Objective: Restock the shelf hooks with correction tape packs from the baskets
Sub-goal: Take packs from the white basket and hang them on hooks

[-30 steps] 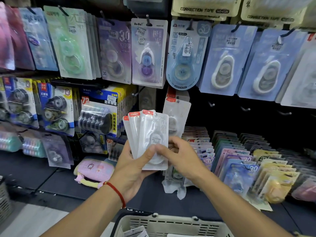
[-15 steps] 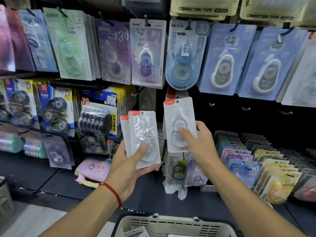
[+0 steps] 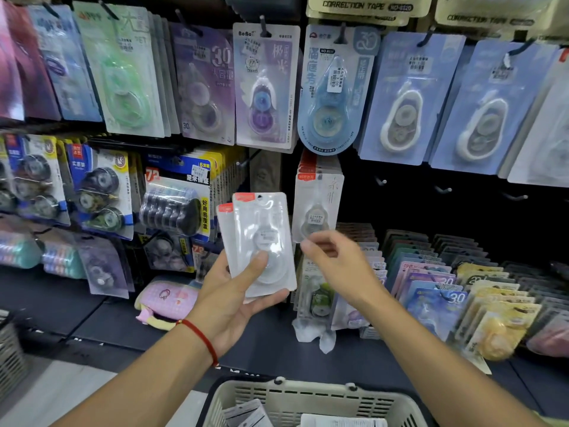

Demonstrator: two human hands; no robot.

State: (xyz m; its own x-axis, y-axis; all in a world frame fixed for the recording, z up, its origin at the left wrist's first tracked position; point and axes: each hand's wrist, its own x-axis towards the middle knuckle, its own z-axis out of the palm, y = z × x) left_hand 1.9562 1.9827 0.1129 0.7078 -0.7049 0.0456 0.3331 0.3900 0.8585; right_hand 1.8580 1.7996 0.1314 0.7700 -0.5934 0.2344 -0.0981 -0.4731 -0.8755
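Observation:
My left hand (image 3: 237, 297) grips a small stack of white correction tape packs (image 3: 261, 241) with red top corners, thumb pressed on the front one, held upright before the shelf. A matching white pack (image 3: 318, 204) hangs on a hook in the lower row, in front of others like it. My right hand (image 3: 335, 263) is just below that hanging pack, fingers apart and blurred, holding nothing. A beige basket (image 3: 277, 396) with more packs sits at the bottom of the view.
Rows of blue, purple and green correction tape cards (image 3: 264, 84) hang above. Bare hooks (image 3: 443, 189) stick out at the right of the hanging pack. Trays of coloured packs (image 3: 446, 291) fill the shelf at right. A pink pouch (image 3: 169, 297) lies on the shelf.
My right hand took one pack from the left hand's stack, carried it up to the hook and let go. It has now dropped away below the hanging pack, empty.

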